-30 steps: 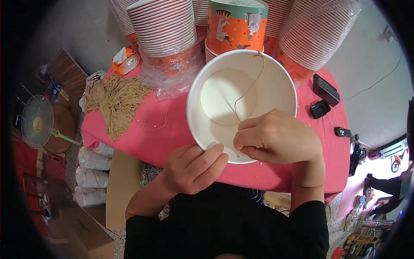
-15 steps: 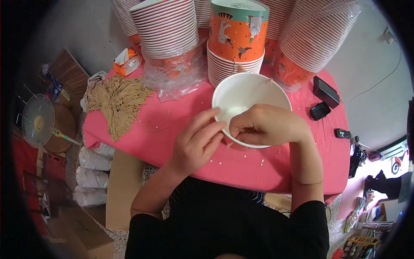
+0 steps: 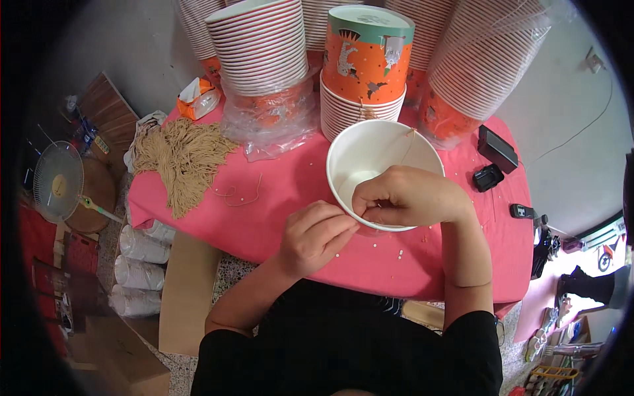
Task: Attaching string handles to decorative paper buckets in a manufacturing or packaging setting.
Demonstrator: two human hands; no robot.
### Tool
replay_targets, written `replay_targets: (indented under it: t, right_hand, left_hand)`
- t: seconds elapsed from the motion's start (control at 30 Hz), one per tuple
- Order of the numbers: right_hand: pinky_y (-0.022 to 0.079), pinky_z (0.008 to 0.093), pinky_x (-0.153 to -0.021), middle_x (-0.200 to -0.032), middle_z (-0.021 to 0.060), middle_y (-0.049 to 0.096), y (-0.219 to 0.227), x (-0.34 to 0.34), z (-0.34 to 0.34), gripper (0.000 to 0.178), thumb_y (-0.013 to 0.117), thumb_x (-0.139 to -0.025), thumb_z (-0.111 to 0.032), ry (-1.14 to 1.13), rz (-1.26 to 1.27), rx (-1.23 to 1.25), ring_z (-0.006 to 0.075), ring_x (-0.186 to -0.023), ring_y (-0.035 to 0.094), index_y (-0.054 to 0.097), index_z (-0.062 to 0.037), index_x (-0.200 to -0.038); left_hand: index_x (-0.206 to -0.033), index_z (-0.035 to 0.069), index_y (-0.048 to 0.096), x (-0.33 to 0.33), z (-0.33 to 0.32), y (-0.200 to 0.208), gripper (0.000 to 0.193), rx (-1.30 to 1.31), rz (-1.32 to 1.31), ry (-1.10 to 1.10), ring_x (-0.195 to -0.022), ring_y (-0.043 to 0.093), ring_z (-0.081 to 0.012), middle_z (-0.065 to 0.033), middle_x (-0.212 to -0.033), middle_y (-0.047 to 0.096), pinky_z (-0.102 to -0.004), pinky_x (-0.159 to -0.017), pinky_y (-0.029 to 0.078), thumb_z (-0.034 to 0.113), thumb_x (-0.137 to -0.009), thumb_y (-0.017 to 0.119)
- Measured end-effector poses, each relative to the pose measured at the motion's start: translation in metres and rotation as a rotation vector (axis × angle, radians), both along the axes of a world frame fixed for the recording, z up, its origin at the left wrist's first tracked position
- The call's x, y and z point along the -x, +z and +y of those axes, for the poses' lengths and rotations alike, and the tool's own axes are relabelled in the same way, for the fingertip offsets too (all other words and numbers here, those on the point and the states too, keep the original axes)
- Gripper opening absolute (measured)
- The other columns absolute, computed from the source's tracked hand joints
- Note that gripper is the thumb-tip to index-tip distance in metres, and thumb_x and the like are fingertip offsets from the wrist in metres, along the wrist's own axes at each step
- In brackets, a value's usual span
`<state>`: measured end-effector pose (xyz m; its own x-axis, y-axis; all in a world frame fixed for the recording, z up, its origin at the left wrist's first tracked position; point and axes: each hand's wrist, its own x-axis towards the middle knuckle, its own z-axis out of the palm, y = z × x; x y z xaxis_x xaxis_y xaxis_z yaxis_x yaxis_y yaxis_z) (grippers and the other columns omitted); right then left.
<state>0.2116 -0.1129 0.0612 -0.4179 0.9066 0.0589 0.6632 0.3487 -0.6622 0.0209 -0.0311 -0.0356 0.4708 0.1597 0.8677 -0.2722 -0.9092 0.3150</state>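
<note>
A white-lined paper bucket (image 3: 343, 148) stands with its mouth up and tilted toward me. A bit of thin cord (image 3: 411, 132) shows at its far right inner wall. My right hand (image 3: 413, 196) reaches over the rim into the bucket, its fingers curled in a pinch against the near inner wall. Whatever lies between them is hidden. My left hand (image 3: 314, 239) is closed outside the near left rim, fingertips pressed together at the outer wall just opposite the right fingers. I cannot make out what they pinch.
Stacked paper buckets (image 3: 261, 49) line the back, some in plastic wrap. A bundle of tan cords (image 3: 181, 158) lies at left beside a loose cord (image 3: 241, 198). Black boxes (image 3: 496, 150) sit at right. Small white bits dot the pink tablecloth (image 3: 277, 185).
My left hand has slid right and down along the rim, its fingers drawing together from a spread hold. The right hand stays inside the bucket, almost unmoved. The whole view has shifted slightly.
</note>
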Motion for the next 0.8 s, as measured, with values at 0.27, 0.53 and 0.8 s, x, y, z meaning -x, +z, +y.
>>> replay_targets:
  t: [0.27, 0.53, 0.8]
  right_hand:
    - [0.049, 0.0315, -0.062, -0.078, 0.0096, 0.066, 0.017, -0.028, -0.018, 0.015, 0.066, -0.080, -0.002, -0.205, -0.105, -0.143, 0.0215, -0.068, 0.064, 0.065, -0.0039, -0.094]
    - [0.050, 0.0315, -0.066, -0.082, 0.0090, 0.065, 0.021, -0.007, -0.020, 0.010, 0.062, -0.080, 0.005, -0.287, -0.028, -0.520, 0.0245, -0.071, 0.063, 0.063, 0.0007, -0.090]
    - [0.047, 0.0324, -0.060, -0.078, 0.0095, 0.065, 0.023, 0.014, -0.019, 0.006, 0.063, -0.081, 0.005, -0.163, 0.178, -0.580, 0.0228, -0.069, 0.063, 0.063, 0.0005, -0.085]
  left_hand:
    - [-0.097, 0.004, 0.051, 0.025, 0.008, 0.024, 0.007, 0.882, -0.202, -0.334, -0.072, 0.060, -0.0137, -0.0149, -0.096, 0.064, -0.0242, -0.061, 0.051, -0.002, -0.093, 0.050]
    - [-0.097, 0.004, 0.054, 0.023, 0.031, 0.061, 0.005, 1.176, 0.209, -0.399, -0.060, 0.056, -0.0071, -0.0086, -0.081, 0.066, -0.0193, -0.050, 0.043, 0.003, -0.093, 0.055]
    - [-0.113, -0.004, 0.056, 0.000, 0.026, 0.069, 0.023, 1.145, 0.368, -0.430, -0.074, 0.063, -0.0088, -0.0060, -0.086, 0.067, -0.0217, -0.064, 0.051, 0.003, -0.091, 0.061]
